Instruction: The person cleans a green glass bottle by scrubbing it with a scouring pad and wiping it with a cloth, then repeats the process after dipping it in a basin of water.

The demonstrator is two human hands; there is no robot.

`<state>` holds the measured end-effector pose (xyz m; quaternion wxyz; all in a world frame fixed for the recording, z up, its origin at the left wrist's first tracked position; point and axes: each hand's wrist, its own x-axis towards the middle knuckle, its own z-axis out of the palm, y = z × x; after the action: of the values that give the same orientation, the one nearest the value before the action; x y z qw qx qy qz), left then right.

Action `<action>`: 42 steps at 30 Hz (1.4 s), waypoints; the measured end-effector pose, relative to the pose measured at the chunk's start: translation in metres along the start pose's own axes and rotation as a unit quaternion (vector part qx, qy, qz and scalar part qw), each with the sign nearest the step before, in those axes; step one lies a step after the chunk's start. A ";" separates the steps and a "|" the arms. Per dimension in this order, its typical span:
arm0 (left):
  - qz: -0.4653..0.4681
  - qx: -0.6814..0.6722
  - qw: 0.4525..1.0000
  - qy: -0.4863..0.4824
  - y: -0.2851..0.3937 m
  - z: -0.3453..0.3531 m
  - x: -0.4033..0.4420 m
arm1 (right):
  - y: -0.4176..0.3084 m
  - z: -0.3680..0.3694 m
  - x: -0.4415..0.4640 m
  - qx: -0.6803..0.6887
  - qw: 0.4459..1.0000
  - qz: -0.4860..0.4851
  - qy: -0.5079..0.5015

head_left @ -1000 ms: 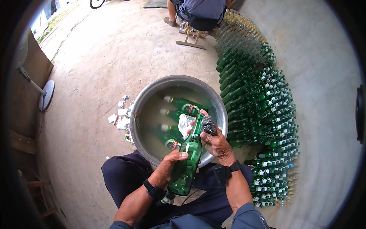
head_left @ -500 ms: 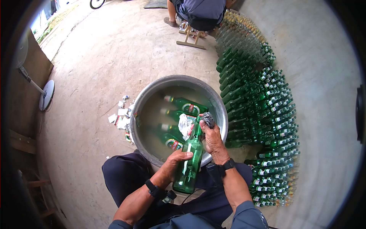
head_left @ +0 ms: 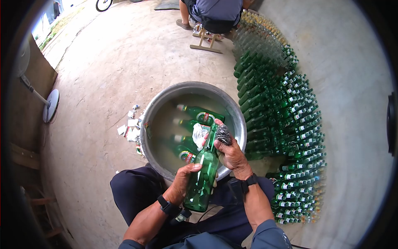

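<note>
My left hand (head_left: 182, 180) is wrapped round the body of a green glass bottle (head_left: 203, 178), its neck pointing up and away over the basin's near side. At the neck, my right hand (head_left: 233, 155) holds a grey metal scrubber (head_left: 223, 135) against the glass. Several labelled green bottles (head_left: 205, 116) lie in cloudy water inside the round metal basin (head_left: 151, 159). A crumpled white piece (head_left: 199, 136), perhaps a bag or wet paper, is beside the bottle neck; what it rests on is hard to tell.
Rows of green bottles (head_left: 265, 103) stand along the right wall. Paper scraps (head_left: 132, 128) lie left of the basin. A person (head_left: 215, 12) sits on a wooden stool (head_left: 205, 43) at the top. A fan (head_left: 51, 106) stands at the left.
The scrubber and my right hand first shifted slightly down the neck, then back up. The bottle has tilted a little. Both hands keep their hold.
</note>
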<state>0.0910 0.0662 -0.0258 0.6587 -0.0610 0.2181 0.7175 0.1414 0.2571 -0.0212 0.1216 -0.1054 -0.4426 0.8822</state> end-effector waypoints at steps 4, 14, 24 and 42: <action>-0.002 0.024 1.000 -0.010 -0.003 0.000 0.001 | 0.009 -0.013 0.010 0.008 0.999 0.007 0.048; -0.002 0.052 0.999 -0.003 -0.010 0.000 0.001 | 0.002 -0.016 0.015 0.004 0.987 0.065 0.145; 0.021 -0.022 0.999 -0.032 -0.003 0.024 -0.009 | -0.017 -0.007 -0.004 0.069 0.995 0.062 -0.030; 0.039 0.152 0.987 0.022 -0.018 -0.001 0.006 | 0.007 -0.021 0.013 0.045 0.978 0.124 0.164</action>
<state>0.1078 0.0717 -0.0331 0.6271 0.0329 0.3415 0.6993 0.1339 0.2728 -0.0399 0.0872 -0.2972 -0.3597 0.8802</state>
